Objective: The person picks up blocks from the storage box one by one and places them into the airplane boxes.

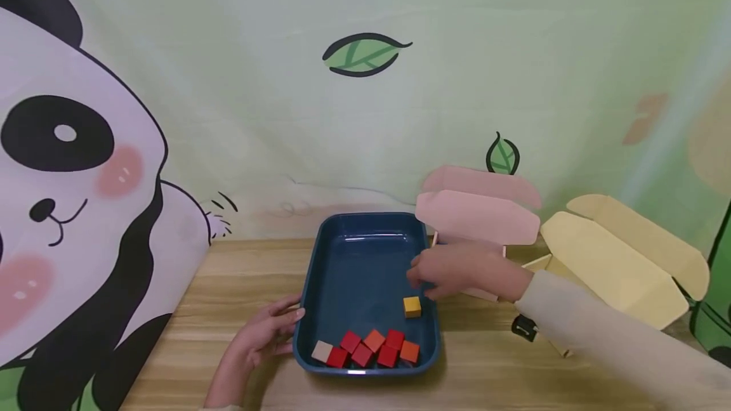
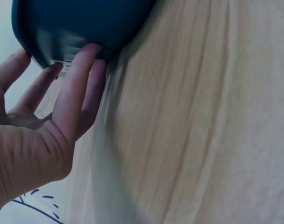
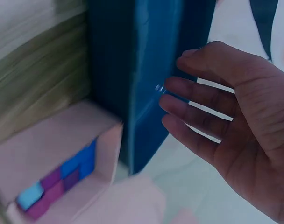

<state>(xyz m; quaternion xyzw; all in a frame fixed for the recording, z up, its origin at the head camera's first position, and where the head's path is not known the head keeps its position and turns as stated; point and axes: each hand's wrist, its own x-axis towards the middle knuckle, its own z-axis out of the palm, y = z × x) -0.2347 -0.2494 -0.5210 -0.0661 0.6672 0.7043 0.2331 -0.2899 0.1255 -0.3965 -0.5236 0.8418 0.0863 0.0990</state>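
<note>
"Left hand (image 1: 259, 333) spread, fingertips touching the left wall of the tray (image 1: 360, 265). And the right?"

"Right hand (image 1: 457, 268) has its fingers loosely apart over the tray's right rim."

"Where's the yellow block (image 1: 412, 307)?"

"In the tray, near that hand; red blocks (image 1: 362, 355) lie at the near end, beside a white block (image 1: 322, 352)."

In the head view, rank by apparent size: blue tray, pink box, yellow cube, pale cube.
1. Blue tray
2. Pink box, partly hidden
3. Yellow cube and pale cube: too alike to rank
</note>
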